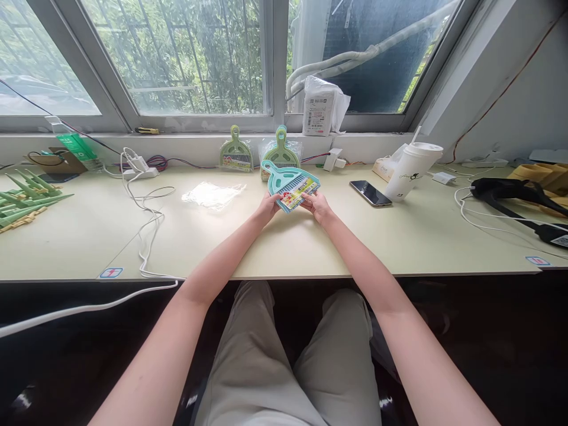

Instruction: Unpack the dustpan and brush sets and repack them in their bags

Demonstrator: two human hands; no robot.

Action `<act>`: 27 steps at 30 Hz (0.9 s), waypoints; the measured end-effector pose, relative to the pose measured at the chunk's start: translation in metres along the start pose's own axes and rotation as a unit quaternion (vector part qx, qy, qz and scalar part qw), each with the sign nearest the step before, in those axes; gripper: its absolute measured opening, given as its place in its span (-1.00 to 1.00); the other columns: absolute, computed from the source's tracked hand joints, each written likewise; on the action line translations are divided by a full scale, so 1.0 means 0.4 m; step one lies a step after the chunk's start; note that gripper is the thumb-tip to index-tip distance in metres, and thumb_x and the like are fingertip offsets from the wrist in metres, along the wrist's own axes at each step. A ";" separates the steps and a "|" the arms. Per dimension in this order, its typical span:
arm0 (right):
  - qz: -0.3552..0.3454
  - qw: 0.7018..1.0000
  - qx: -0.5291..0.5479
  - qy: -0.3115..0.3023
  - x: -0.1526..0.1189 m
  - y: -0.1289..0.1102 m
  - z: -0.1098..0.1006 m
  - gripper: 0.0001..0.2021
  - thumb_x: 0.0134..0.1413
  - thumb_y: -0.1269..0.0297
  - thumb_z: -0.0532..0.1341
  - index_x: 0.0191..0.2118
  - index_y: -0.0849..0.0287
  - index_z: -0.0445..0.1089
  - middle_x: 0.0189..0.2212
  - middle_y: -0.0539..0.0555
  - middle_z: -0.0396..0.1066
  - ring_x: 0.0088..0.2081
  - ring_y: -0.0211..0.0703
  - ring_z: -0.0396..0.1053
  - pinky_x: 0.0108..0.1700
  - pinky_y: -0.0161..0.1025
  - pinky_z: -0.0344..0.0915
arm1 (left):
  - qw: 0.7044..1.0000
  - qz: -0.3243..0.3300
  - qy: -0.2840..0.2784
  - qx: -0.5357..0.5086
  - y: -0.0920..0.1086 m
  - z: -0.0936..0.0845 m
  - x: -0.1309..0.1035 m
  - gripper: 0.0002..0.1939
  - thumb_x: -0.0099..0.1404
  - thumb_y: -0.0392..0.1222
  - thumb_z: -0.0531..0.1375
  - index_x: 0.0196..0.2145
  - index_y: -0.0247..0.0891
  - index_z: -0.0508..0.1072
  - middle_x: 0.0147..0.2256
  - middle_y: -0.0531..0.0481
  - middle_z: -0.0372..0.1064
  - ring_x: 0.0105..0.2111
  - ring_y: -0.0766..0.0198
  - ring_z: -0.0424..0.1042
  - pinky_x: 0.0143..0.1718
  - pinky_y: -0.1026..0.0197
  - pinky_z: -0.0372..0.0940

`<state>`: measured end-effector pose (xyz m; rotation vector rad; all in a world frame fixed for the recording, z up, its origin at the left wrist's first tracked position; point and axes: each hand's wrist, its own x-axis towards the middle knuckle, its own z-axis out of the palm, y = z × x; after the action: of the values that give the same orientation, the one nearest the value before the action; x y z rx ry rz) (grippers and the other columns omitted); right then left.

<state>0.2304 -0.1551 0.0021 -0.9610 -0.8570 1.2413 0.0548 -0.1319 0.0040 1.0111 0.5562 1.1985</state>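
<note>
A teal dustpan and brush set (287, 177) with a yellow printed label is held above the desk, tilted, its handle toward the upper left. My left hand (268, 207) is closed on its lower left edge. At the lower right edge, my right hand (316, 207) grips it too, fingers over the label. Just behind stands a green dustpan set (281, 152) in clear wrapping, partly hidden by the teal one. Another wrapped green dustpan set (236, 151) leans at the wall to its left. Crumpled clear plastic bags (213, 195) lie left of my hands.
On the right are a phone (371, 193), a white lidded cup (413, 171) and a black strap device (519, 204). White cables (148, 236) cross the desk (213, 248) at left, near a power strip (140, 173), a green-labelled bottle (77, 147) and green folded pieces (31, 198).
</note>
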 end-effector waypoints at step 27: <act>-0.009 1.000 -0.025 -0.010 -0.013 -0.005 0.007 -0.79 0.09 0.40 0.29 -0.16 0.09 0.32 -0.23 -0.04 0.55 -0.33 -0.26 0.56 0.04 -0.09 0.49 | 1.000 -0.003 0.012 0.028 0.002 0.001 -0.005 -0.34 0.01 -0.47 0.27 0.10 -0.23 0.36 -0.16 -0.05 0.56 -0.03 0.08 0.51 0.16 -0.05 0.31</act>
<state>0.2277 -0.1600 0.0049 -0.9801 -0.9149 1.2198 0.0543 -0.1338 0.0046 1.0441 0.6143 1.1956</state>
